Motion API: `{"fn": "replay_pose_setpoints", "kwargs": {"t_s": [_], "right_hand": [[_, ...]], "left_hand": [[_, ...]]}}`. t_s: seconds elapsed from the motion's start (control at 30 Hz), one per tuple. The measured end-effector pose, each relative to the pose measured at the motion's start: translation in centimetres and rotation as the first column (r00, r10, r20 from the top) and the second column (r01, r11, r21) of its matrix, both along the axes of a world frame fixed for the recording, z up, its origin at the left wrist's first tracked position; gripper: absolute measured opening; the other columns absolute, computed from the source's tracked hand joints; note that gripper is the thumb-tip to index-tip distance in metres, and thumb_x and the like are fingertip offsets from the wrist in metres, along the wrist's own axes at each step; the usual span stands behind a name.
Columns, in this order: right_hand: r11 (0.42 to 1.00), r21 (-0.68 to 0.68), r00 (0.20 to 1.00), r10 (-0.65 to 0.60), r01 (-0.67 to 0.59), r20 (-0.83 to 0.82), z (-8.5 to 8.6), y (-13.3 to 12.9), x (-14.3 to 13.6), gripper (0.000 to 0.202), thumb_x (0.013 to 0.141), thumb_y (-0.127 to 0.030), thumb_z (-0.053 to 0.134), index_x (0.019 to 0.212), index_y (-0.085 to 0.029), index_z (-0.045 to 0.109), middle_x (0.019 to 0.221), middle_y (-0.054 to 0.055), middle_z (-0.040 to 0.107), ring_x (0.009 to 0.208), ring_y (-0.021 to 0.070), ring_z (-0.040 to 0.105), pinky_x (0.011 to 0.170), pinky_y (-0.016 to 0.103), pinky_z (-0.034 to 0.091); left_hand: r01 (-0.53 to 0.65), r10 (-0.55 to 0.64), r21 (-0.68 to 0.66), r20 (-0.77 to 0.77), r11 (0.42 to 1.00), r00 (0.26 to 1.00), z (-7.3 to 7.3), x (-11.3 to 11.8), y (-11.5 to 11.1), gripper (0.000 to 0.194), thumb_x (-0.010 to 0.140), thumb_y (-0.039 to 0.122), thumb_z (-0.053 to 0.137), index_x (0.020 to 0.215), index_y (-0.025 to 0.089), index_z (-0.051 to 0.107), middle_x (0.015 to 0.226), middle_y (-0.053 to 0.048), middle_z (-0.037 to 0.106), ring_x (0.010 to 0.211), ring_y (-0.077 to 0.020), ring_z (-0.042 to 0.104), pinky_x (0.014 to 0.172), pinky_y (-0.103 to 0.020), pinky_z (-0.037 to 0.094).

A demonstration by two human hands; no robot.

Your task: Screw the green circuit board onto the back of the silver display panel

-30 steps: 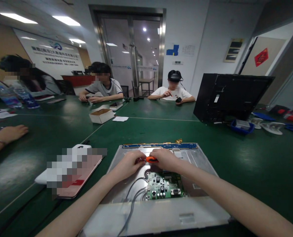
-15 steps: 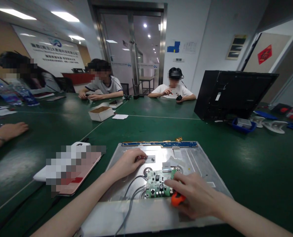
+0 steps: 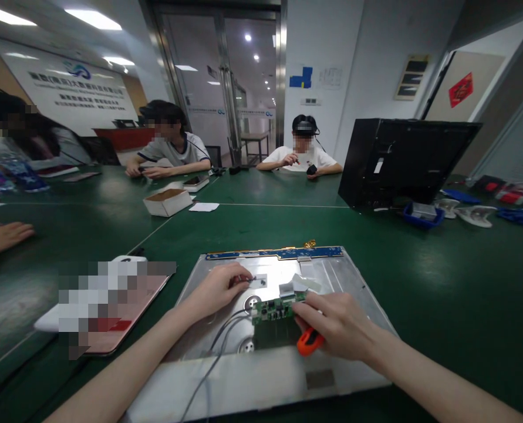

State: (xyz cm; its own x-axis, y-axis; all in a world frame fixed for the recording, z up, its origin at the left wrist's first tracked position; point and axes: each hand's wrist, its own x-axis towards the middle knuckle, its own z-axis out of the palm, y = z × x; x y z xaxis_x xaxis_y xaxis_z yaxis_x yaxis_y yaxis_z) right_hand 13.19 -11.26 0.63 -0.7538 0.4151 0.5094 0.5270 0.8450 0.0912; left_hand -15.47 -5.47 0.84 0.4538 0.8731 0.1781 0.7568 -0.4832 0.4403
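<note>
Beneath both hands lies a flat metal-backed display panel [image 3: 349, 282], with a narrow blue circuit strip [image 3: 252, 255] along its far edge. My right hand [image 3: 338, 323] grips the right end of a green circuit board [image 3: 272, 310], which is tilted up off the panel. An orange-handled tool [image 3: 309, 342] is tucked in the same hand; its working end is hidden. Grey wires [image 3: 217, 358] run from the board's left end towards me. My left hand [image 3: 226, 285] rests on the panel, fingertips pinched beside a small pale label [image 3: 261, 281]; what they hold is too small to name.
Two phones [image 3: 115, 320] lie left of the panel, and another person's hand [image 3: 10, 235] rests beyond them. Further off are an open white box [image 3: 168, 202], a black monitor [image 3: 402, 164] and a blue tray [image 3: 422, 216]. People sit across the green table [image 3: 252, 226].
My right hand has raised the near side of the green circuit board, which lay flat on the panel before. My left hand keeps its place by the label. The whole view has shifted slightly.
</note>
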Motion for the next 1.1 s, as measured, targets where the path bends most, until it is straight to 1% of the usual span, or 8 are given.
{"fn": "replay_pose_setpoints", "kwargs": {"t_s": [0.17, 0.3, 0.43, 0.63, 0.77, 0.83, 0.97, 1.1], "right_hand": [[0.988, -0.083, 0.972, -0.147, 0.133, -0.184, 0.1, 1.2, -0.4, 0.019, 0.09, -0.018, 0.055, 0.106, -0.019, 0.064, 0.098, 0.007, 0.065, 0.064, 0.0129, 0.059, 0.05, 0.023, 0.038], [0.974, -0.157, 0.941, -0.201, 0.163, -0.273, -0.2, 1.9, -0.6, 0.024, 0.087, -0.014, 0.058, 0.107, -0.019, 0.068, 0.1, 0.008, 0.064, 0.068, 0.0146, 0.062, 0.055, 0.025, 0.043], [0.954, -0.25, 0.916, -0.243, 0.166, -0.318, -0.1, 2.4, -0.7, 0.028, 0.083, -0.01, 0.061, 0.106, -0.023, 0.071, 0.105, 0.008, 0.064, 0.07, 0.0144, 0.062, 0.061, 0.028, 0.046], [0.923, -0.339, 0.907, -0.289, 0.18, -0.305, 0.5, 3.1, -1.1, 0.028, 0.078, -0.008, 0.067, 0.1, -0.023, 0.073, 0.096, 0.005, 0.065, 0.077, 0.0171, 0.064, 0.068, 0.031, 0.05], [0.898, -0.401, 0.916, -0.302, 0.181, -0.263, 1.3, 4.1, -1.6, 0.026, 0.077, -0.009, 0.069, 0.1, -0.022, 0.072, 0.098, 0.005, 0.065, 0.081, 0.0176, 0.063, 0.072, 0.032, 0.049], [0.882, -0.436, 0.922, -0.306, 0.181, -0.236, 1.9, 4.6, -1.8, 0.025, 0.078, -0.012, 0.071, 0.1, -0.022, 0.072, 0.098, 0.004, 0.065, 0.081, 0.0172, 0.062, 0.072, 0.031, 0.049], [0.846, -0.496, 0.932, -0.317, 0.196, -0.174, 2.8, 5.4, -2.1, 0.004, 0.083, -0.023, 0.071, 0.084, -0.02, 0.071, 0.087, 0.004, 0.063, 0.071, 0.0155, 0.058, 0.064, 0.028, 0.045], [0.824, -0.523, 0.931, -0.336, 0.218, -0.142, 3.0, 5.8, -2.4, 0.008, 0.085, -0.025, 0.069, 0.081, -0.018, 0.069, 0.089, 0.005, 0.063, 0.071, 0.0157, 0.056, 0.065, 0.029, 0.042]], "left_hand": [[0.019, -0.019, 0.004, 0.006, 1.0, 1.0, -0.2, -0.1, 0.2, 0.016, 0.088, 0.022, 0.056, 0.092, 0.017, 0.071, 0.088, -0.006, 0.071, 0.078, -0.0199, 0.064, 0.073, -0.028, 0.047], [0.023, -0.023, 0.014, -0.016, 1.0, 1.0, -0.3, -0.1, 0.3, 0.017, 0.089, 0.021, 0.055, 0.093, 0.018, 0.071, 0.087, -0.005, 0.071, 0.076, -0.0195, 0.063, 0.072, -0.028, 0.047], [0.03, -0.029, 0.012, -0.024, 0.999, 0.999, -0.2, -0.1, 0.3, 0.016, 0.089, 0.021, 0.056, 0.092, 0.017, 0.071, 0.087, -0.006, 0.07, 0.077, -0.0199, 0.064, 0.074, -0.029, 0.048], [0.043, -0.043, 0.048, -0.011, 0.998, 0.999, -0.8, -0.3, 0.7, 0.016, 0.088, 0.025, 0.057, 0.092, 0.019, 0.071, 0.084, -0.004, 0.07, 0.077, -0.0197, 0.064, 0.073, -0.028, 0.048], [0.027, -0.027, 0.025, 0.019, 0.999, 0.999, -0.6, -0.1, 0.6, 0.016, 0.084, 0.021, 0.056, 0.089, 0.018, 0.071, 0.084, -0.005, 0.07, 0.078, -0.0207, 0.064, 0.073, -0.029, 0.048], [0.028, -0.028, 0.004, 0.044, 1.0, 0.999, -0.4, 0.0, 0.4, 0.017, 0.084, 0.019, 0.055, 0.089, 0.016, 0.07, 0.085, -0.006, 0.07, 0.077, -0.0207, 0.064, 0.072, -0.029, 0.048], [0.042, -0.042, 0.003, 0.082, 0.999, 0.996, -0.2, 0.1, 0.1, 0.018, 0.083, 0.02, 0.053, 0.089, 0.016, 0.07, 0.084, -0.006, 0.069, 0.075, -0.0198, 0.063, 0.07, -0.029, 0.048], [0.045, -0.044, -0.014, 0.099, 0.999, 0.994, -0.2, 0.1, 0.0, 0.017, 0.083, 0.022, 0.053, 0.086, 0.017, 0.069, 0.081, -0.005, 0.069, 0.073, -0.0189, 0.061, 0.068, -0.027, 0.047]]}}
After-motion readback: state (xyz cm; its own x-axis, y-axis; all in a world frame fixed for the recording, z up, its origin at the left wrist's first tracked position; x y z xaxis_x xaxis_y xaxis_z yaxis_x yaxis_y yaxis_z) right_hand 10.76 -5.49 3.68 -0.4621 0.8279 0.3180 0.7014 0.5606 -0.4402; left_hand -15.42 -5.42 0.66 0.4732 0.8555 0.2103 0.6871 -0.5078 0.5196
